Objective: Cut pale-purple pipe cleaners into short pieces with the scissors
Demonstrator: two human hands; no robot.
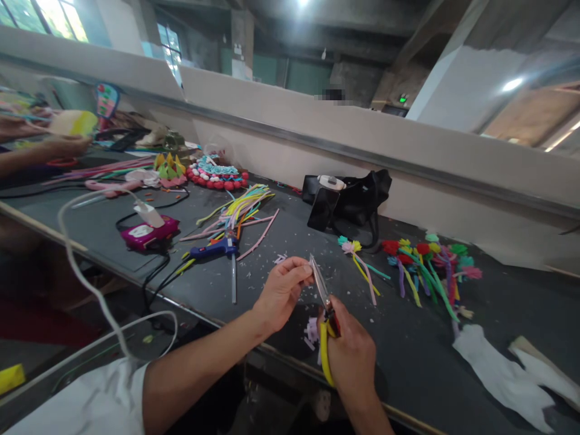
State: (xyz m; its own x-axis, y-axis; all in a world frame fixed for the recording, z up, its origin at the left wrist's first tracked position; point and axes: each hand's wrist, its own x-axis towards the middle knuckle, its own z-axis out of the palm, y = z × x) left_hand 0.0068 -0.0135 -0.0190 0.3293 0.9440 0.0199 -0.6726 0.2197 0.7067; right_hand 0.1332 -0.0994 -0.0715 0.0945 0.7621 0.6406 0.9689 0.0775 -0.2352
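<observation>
My right hand [352, 347] grips scissors [322, 289] with yellow handles, their blades pointing up and away from me. Close to the blade tips, my left hand [283, 290] has thumb and finger pinched together; what lies between them is too small to make out. Short lilac pieces [312, 332] are piled on the dark table [272, 275] below the scissors, by the front edge. A few more lilac bits [281, 258] lie beyond my left hand. Tiny pale scraps are scattered around both hands.
A blue glue gun [212, 248] and fuzzy coloured stems [247, 205] lie left. Behind stands a black bag [362, 196] with a phone [323, 208]. Fuzzy flowers [426, 254] and white gloves [501, 374] lie right. A magenta power strip [149, 232] trails cords. Another person's hands [67, 145] work far left.
</observation>
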